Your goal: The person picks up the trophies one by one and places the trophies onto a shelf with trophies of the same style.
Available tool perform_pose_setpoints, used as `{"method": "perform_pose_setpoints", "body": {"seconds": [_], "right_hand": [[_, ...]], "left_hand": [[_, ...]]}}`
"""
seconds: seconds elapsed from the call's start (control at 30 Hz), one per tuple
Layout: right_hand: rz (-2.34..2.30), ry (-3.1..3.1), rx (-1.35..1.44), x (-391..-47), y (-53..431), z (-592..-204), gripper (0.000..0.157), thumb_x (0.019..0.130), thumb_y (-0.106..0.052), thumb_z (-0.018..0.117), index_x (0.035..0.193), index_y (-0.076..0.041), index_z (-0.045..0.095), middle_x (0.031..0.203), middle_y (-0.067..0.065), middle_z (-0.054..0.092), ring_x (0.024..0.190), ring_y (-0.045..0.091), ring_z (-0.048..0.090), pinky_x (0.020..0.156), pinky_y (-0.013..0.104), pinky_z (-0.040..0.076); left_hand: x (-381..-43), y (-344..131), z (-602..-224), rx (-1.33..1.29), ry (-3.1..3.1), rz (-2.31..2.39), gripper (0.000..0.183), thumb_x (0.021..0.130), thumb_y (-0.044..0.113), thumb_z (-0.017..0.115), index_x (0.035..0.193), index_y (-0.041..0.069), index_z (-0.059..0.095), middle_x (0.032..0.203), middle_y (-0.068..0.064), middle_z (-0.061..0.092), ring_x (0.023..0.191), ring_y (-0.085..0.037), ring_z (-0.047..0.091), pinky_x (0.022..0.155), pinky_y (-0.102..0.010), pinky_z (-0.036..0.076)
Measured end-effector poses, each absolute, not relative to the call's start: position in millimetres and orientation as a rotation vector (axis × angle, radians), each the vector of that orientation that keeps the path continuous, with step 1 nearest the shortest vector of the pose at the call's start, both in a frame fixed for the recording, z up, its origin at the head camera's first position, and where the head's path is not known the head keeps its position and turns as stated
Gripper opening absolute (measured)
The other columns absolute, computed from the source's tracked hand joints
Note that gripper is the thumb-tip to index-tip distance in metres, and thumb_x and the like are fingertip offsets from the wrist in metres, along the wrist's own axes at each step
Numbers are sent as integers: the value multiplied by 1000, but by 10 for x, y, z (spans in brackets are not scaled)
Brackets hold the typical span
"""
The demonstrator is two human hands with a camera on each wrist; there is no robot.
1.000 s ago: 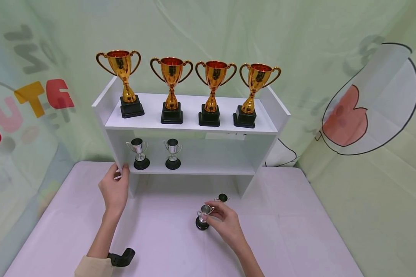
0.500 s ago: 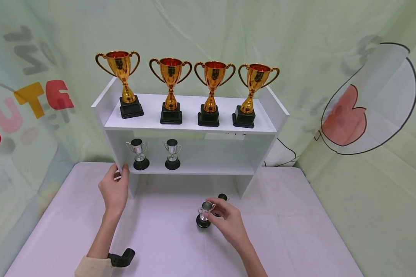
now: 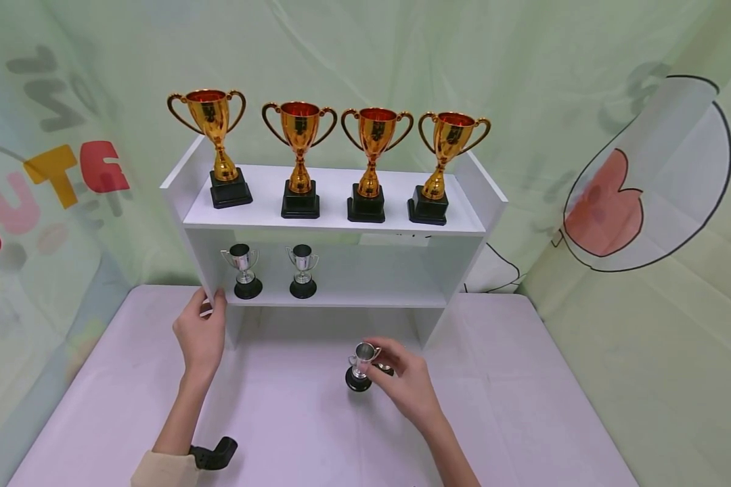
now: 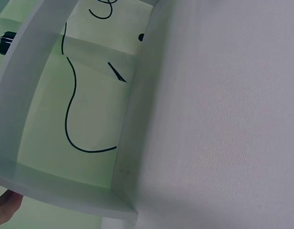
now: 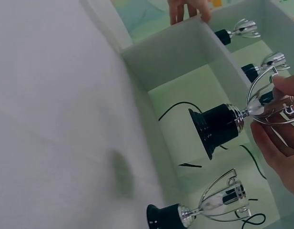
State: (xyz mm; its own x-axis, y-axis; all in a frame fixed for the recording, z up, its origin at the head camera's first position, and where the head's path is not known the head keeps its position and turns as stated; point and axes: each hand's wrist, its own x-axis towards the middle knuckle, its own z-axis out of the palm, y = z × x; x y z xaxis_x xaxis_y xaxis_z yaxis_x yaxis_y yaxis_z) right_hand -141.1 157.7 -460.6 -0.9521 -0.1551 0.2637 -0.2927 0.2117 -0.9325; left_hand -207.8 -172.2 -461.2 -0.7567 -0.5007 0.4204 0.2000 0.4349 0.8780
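Observation:
My right hand (image 3: 409,387) pinches a small silver trophy cup (image 3: 359,376) near its bowl and handle. The cup is upright above the tabletop, and its black base (image 5: 216,128) hangs apart from the cloth in the right wrist view. Just behind that hand stands another silver trophy (image 5: 173,215), mostly hidden in the head view. At the white shelf's (image 3: 335,297) left side, my left hand (image 3: 201,336) grips the front edge of the side panel. Two silver trophies, a left one (image 3: 246,279) and a right one (image 3: 303,276), stand on the middle shelf board.
Several gold trophies with black bases stand in a row on the top board, the leftmost gold trophy (image 3: 224,152) slightly turned. A pale cloth (image 3: 524,392) covers the table. Behind the shelf hangs a green curtain (image 3: 365,54), and a black cable lies at its right.
My right hand has raised the silver trophy cup and moved it slightly away from me, covering more of the trophy behind. My left hand has stayed on the shelf panel.

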Motion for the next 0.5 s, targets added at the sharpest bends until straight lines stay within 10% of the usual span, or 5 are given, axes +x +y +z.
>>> {"method": "perform_pose_setpoints", "body": {"seconds": [0.5], "right_hand": [[1776, -2303, 550, -1531, 1531, -4324, 39, 86, -3, 80, 124, -7, 71, 110, 10, 74, 96, 15, 72, 95, 34, 57]], "left_hand": [[-2071, -1720, -4610, 265, -2027, -1372, 27, 103, 19, 60, 121, 4, 74, 113, -18, 76, 80, 5, 60, 69, -1, 44]]}}
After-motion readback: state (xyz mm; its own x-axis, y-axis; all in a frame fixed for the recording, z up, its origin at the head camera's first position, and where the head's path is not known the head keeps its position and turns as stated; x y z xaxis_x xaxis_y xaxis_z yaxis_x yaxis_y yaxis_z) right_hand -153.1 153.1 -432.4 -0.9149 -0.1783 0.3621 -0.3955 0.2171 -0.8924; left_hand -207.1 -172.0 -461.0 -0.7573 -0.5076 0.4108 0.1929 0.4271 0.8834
